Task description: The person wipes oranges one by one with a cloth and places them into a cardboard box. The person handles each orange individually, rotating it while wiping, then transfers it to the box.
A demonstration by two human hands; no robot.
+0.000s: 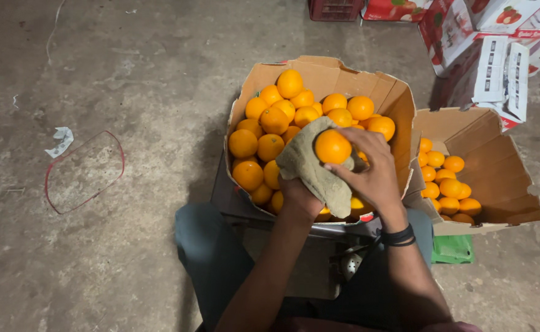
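Far left on the concrete floor (128, 74) lies a scrap of white paper (59, 140) beside a clear plastic bag with a red edge (84, 172), both well apart from the work. Moving right, the big cardboard box (328, 74) is heaped with oranges (270, 129), piled above its rim. Over its near edge the left hand (297, 198) is clenched around the bunched lower end of a grey-green cloth (316, 169); the cloth drapes up and cups the fruit. The right hand (374, 172) grasps a single orange (332, 146), fingertips spread around its far side, pressing it against the cloth just above the heap.

By the look of it, the orange is firm, round and fairly light, its waxy peel likely a bit slippery, so a wrap of several fingers around its widest part suits it; the cloth is soft and limp and gathers anywhere.

Further right a second, smaller cardboard box (497, 166) holds a shallow layer of oranges, touching the big box's flap. Behind it stand white and red fruit cartons (497, 67); a green object (453, 249) peeks from beneath. The heaped fruit could roll if nudged
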